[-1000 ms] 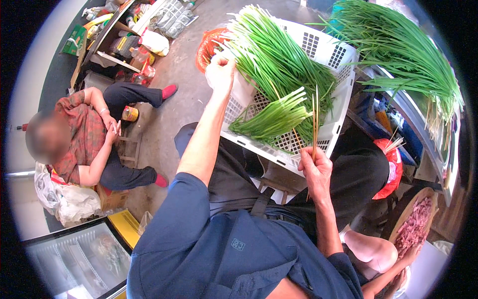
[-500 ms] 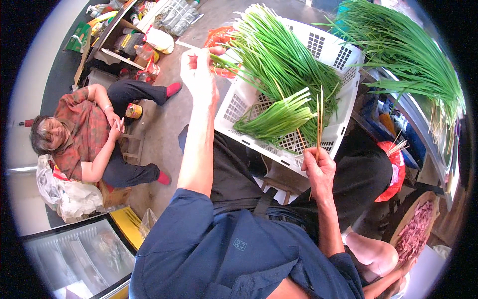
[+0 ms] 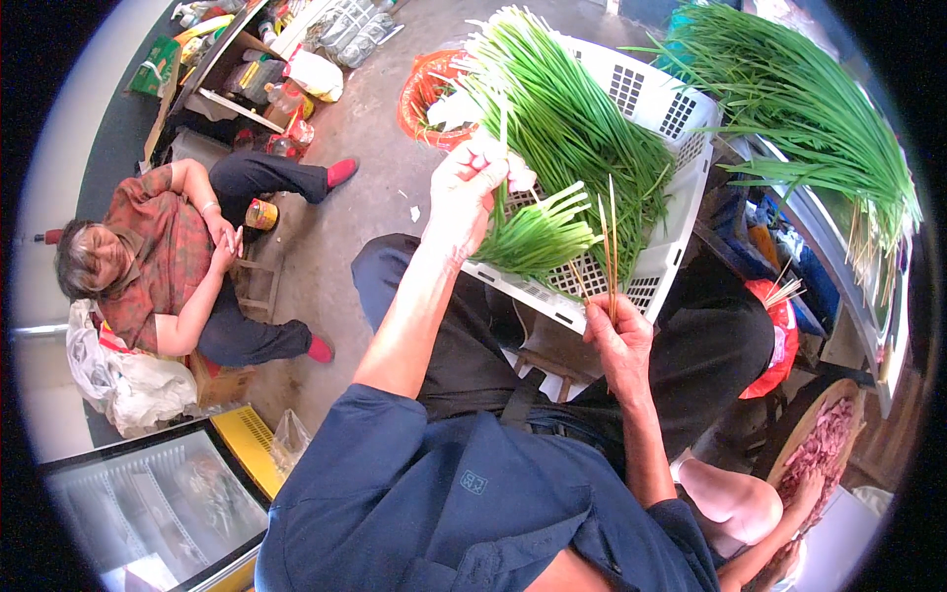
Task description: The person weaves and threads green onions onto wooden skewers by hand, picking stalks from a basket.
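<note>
My left hand [image 3: 466, 195] is closed in a pinch above the near left part of a white plastic basket [image 3: 671, 252]. A slim pale stalk, apparently a garlic chive, sticks up from its fingers. At the near rim, my right hand [image 3: 623, 340] grips a few thin bamboo skewers [image 3: 610, 247], which point upward. Long garlic chives [image 3: 582, 128] with white ends fill much of the basket. A shorter, bunched portion of chives [image 3: 543, 235] lies nearer me, between my hands.
More chives [image 3: 789, 109] are heaped on a table at right. An orange-red bag-lined bin [image 3: 419, 94] stands beyond the basket. A seated person [image 3: 158, 257] is at left near a glass-topped freezer [image 3: 158, 503]. At lower right, another person's hand reaches into a round tray of reddish pieces [image 3: 824, 444].
My left hand has come right and nearer me, from beside the bin to over the basket. My right hand has shifted slightly left and nearer, still holding the skewers.
</note>
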`<state>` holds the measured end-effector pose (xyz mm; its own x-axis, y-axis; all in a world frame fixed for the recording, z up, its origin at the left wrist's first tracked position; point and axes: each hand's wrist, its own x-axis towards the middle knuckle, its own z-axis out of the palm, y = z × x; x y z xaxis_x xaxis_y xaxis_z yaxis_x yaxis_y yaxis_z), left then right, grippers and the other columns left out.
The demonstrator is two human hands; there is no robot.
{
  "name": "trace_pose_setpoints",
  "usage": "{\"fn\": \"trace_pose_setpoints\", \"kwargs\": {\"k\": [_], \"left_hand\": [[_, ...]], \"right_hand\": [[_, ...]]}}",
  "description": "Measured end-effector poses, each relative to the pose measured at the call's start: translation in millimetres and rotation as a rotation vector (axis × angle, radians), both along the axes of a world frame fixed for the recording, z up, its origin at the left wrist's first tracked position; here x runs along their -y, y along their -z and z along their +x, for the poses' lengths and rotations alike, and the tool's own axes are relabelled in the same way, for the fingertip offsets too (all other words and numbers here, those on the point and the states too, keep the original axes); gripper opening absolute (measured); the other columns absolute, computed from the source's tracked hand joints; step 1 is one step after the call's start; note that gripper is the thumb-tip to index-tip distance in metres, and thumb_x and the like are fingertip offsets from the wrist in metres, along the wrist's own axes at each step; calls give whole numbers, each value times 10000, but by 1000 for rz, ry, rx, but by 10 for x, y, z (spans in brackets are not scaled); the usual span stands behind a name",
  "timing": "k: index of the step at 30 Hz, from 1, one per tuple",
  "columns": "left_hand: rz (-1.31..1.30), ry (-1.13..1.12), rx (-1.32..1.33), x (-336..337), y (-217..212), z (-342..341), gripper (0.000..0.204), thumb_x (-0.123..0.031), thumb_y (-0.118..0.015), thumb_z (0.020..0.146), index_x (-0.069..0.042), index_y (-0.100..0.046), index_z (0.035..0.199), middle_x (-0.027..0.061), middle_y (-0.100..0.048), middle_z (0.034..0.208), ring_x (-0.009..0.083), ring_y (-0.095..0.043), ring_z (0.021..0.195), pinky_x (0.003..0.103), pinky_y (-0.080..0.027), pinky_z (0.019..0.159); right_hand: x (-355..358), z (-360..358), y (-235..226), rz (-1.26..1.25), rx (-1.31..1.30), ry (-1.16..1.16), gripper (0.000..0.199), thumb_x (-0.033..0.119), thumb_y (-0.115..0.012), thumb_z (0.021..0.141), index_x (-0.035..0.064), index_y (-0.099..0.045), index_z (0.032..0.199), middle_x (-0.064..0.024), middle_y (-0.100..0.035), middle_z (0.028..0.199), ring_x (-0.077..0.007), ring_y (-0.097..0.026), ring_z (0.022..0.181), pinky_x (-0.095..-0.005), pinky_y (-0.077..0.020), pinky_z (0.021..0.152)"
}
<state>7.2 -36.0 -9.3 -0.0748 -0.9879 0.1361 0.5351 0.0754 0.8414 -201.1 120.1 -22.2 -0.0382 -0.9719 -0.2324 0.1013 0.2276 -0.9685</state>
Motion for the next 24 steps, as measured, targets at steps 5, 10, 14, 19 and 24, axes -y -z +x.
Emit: {"fn": "trace_pose_setpoints", "kwargs": {"k": [5,10,14,19,24], "left_hand": [[79,28,-8,-56,-101,-58,177,-44,-593,865,6,-540,1027,105,-621,874,213,-622,774,302,-507,620],[62,47,-10,-61,-122,-62,172,-32,-582,867,1,-539,1031,103,-623,879,212,-625,775,297,-508,605],[10,14,47,-50,-71,-47,160,-11,-573,864,5,-545,1021,104,-626,893,210,-627,782,308,-518,661],[-15,-42,42,-82,-60,-101,150,-1,-567,867,9,-551,1016,101,-629,895,209,-629,792,329,-519,744],[-56,-89,123,-109,-64,-115,154,7,-556,877,14,-548,1030,100,-633,910,208,-632,817,339,-519,775]], "right_hand": [[7,6,-12,10,-10,-1,87,94,-608,899,11,-627,915,37,-535,657,-43,-484,578,-199,-396,534],[7,2,21,22,22,-3,88,101,-612,899,17,-630,918,40,-530,655,-39,-478,576,-197,-391,534],[9,-3,8,21,16,-17,94,105,-617,899,15,-632,922,41,-531,656,-38,-479,576,-196,-392,534],[7,-5,-15,30,-4,-19,98,106,-619,900,14,-634,929,40,-535,661,-38,-482,578,-195,-397,537],[9,-12,-4,38,12,-24,102,111,-624,898,15,-636,929,39,-537,665,-41,-485,578,-195,-400,539]]}}
